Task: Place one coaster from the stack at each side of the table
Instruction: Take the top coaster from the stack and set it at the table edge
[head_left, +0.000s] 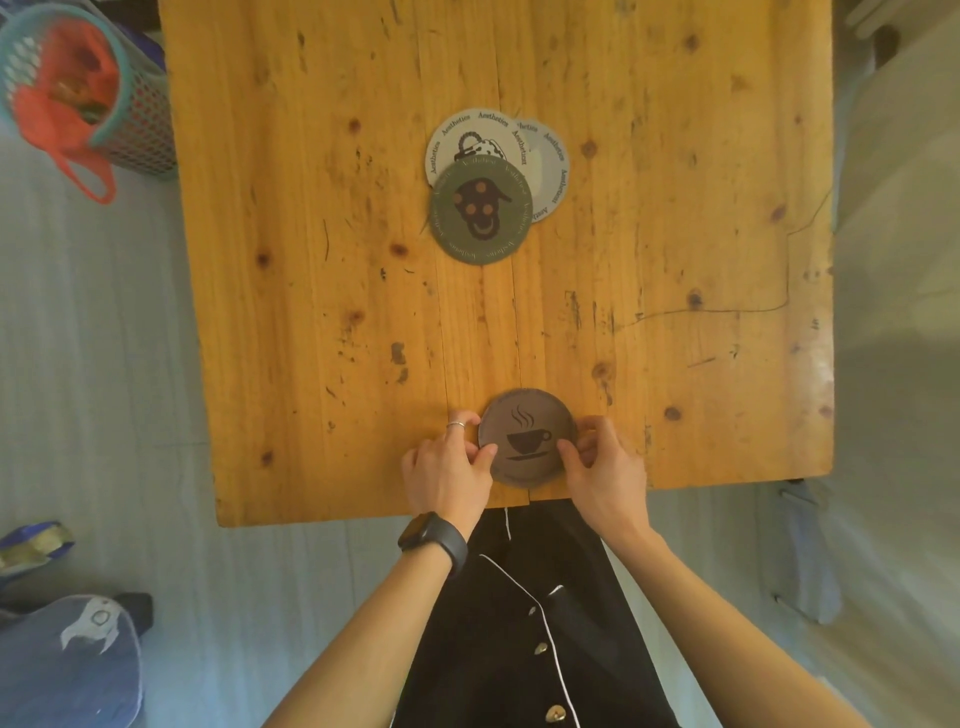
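A brown round coaster (524, 434) with a coffee-cup print lies flat near the near edge of the wooden table (311, 312). My left hand (449, 467) pinches its left rim and my right hand (602, 467) pinches its right rim. In the middle of the table sits a loose stack of three overlapping coasters: a green one (480, 213) on top at the front, a cream one (470, 137) behind it, and a pale grey one (548, 166) to the right.
A teal mesh basket (140, 130) with an orange bag stands on the floor off the table's far left corner. A blue bag (67, 660) lies on the floor at the near left. A pale object (898, 156) stands along the table's right side.
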